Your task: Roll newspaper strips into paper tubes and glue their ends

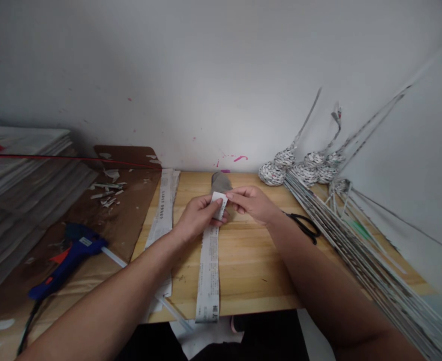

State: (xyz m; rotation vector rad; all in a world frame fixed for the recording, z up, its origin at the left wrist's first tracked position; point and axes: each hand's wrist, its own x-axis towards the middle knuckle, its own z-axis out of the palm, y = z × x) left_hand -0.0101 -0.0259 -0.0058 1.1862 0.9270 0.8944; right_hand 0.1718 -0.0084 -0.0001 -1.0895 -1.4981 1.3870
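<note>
A long printed newspaper strip (pixel 208 273) runs from my hands down to the table's front edge, its upper end folded into a small white piece. My left hand (pixel 202 215) is closed on this strip, thumb on top and fingers beneath. At the strip's upper right corner, my right hand (pixel 249 201) pinches the paper between thumb and fingertips. Just behind my hands lies a grey cloth-like object (pixel 221 182), partly hidden by them.
More newspaper strips (pixel 163 208) lie to the left, near a blue glue gun (pixel 68 260) with a glue stick. Black-handled scissors (pixel 306 225), a bundle of paper rods (pixel 341 235) and woven paper balls (pixel 272 173) are on the right. Stacked newspapers (pixel 21 200) stand far left.
</note>
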